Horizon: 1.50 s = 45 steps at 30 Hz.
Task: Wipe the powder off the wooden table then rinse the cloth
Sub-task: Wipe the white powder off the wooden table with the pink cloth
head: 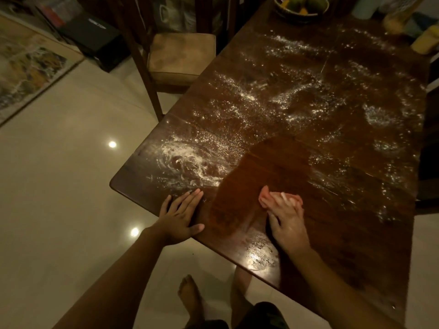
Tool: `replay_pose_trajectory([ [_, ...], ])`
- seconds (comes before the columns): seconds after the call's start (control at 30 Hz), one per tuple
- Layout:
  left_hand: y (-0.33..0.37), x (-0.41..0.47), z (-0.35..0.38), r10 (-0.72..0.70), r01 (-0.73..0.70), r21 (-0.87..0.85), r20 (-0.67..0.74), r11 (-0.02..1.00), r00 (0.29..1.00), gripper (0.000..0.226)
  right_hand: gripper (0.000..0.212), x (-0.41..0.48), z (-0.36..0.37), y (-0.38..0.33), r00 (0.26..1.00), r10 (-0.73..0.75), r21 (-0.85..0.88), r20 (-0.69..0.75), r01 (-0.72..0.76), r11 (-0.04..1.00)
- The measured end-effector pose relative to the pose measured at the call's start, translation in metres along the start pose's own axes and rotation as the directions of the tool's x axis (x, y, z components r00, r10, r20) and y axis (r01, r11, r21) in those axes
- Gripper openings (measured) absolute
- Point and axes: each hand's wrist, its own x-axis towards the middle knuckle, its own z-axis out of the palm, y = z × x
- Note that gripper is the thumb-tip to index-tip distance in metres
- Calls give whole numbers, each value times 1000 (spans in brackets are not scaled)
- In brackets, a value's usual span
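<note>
pink cloth [267, 198], dark brown table [332, 210], white powder [187, 160]

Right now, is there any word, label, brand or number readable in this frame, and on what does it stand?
None can be read.
Black box at the upper left: a pale mark, too small and blurred to read.
Bag behind the chair: a pale print, too blurred to read.

The dark wooden table [332, 222] has white powder [187, 160] strewn over its far and left parts, thickest near the left corner. A pink cloth [264, 198] lies on the bare near patch. A bowl [299, 17], seemingly holding fruit, stands at the far end.
</note>
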Motion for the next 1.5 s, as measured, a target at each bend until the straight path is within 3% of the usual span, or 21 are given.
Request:
replay_pose_trajectory([
  [0.03,0,0,0,-1,1,-1,-2,1000,1000,85,47,-7,10,-13,997,64,7,-38,-64,998],
  [0.1,1,-1,0,1,-1,-7,-9,1000,1000,86,49,-28,24,-37,984,-159,69,75,154,986],
  [0.17,2,-2,-1,4,-4,3,-13,1000,1000,86,52,-49,21,-43,831,-471,94,296,465,880],
  [0.23,1,-1,-1,12,-12,6,12,1000,1000,88,52,-54,-1,-31,727,-551,116,409,558,822],
  [0.3,1,0,-2,29,-29,-9,21,1000,999,90,54,-51,-11,-13,797,-509,78,325,514,854],
  [0.4,-1,-1,-2,28,-28,-19,0,999,1000,90,48,-43,1,-11,996,-46,12,74,45,999],
  [0.47,-1,-4,1,38,-41,-72,-48,997,998,93,45,-39,26,-43,984,158,16,-78,-158,987],
  [0.5,-1,-6,1,46,-58,-140,-86,988,995,96,44,-39,39,-59,991,108,35,-84,-105,994],
  [0.57,-5,-11,-7,27,-95,-313,-216,945,976,95,45,-38,58,-86,970,-233,60,67,229,972],
  [0.6,-12,-13,-14,-16,-99,-382,-288,919,958,90,48,-36,59,-91,904,-377,42,201,376,925],
  [0.67,-37,-12,-35,-145,-46,-444,-386,895,911,80,51,-22,54,-82,790,-458,15,408,495,869],
  [0.73,-69,-10,-57,-240,95,-347,-404,933,883,66,56,-3,55,-74,829,-422,-35,366,466,884],
  [0.8,-99,-7,-68,-261,218,-158,-347,963,901,61,57,15,62,-89,955,-192,-84,225,215,973],
  [0.87,-113,-7,-68,-271,259,-83,-224,962,936,75,49,33,81,-126,997,9,-86,78,-2,996],
  [0.97,-114,-8,-60,-261,255,-58,-213,965,941,82,50,39,110,-174,966,-223,-26,132,228,973],
  [1.03,-113,-9,-58,-264,257,-63,-218,964,939,82,52,39,108,-174,855,-439,16,278,453,892],
  [1.1,-116,-8,-59,-258,248,-72,-197,966,946,83,48,47,94,-156,774,-515,72,369,528,846],
  [1.17,-122,-8,-59,-237,228,-71,-173,971,956,84,46,60,83,-139,804,-492,78,334,496,865],
  [1.33,-119,-6,-59,-261,241,-118,-203,963,944,91,46,92,108,-195,975,-157,-64,154,169,984],
  [1.4,-118,-6,-59,-254,232,-120,-224,965,941,94,47,99,127,-224,959,-224,-83,173,241,967],
  [1.5,-118,-12,-60,-249,219,-156,-215,963,944,96,50,99,131,-215,813,-465,-35,350,508,861],
])
